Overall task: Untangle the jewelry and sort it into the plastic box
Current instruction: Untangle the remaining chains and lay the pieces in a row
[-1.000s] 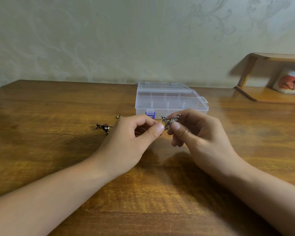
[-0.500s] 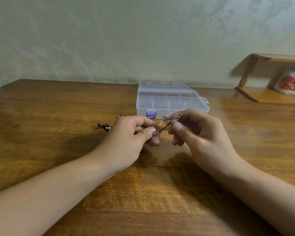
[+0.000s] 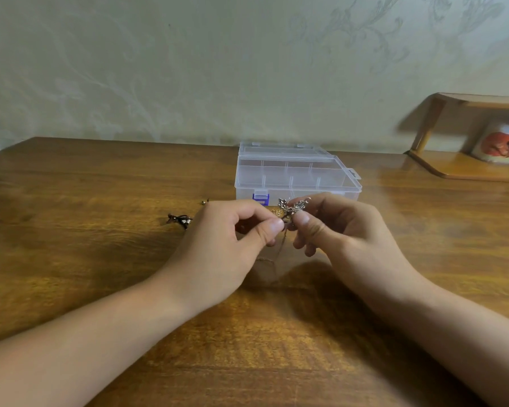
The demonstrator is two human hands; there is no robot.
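i think this is a room in a home. i sit at a brown wooden table with a shiny, worn surface, and it stands against a pale wall with a soft pattern of leaves and curls, like house wallpaper. at the far right there is a small wooden shelf, and on it stands a mug with an orange cartoon picture.

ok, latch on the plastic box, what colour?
Blue; the latch sits on the clear plastic box front wall, clearest in the head view.
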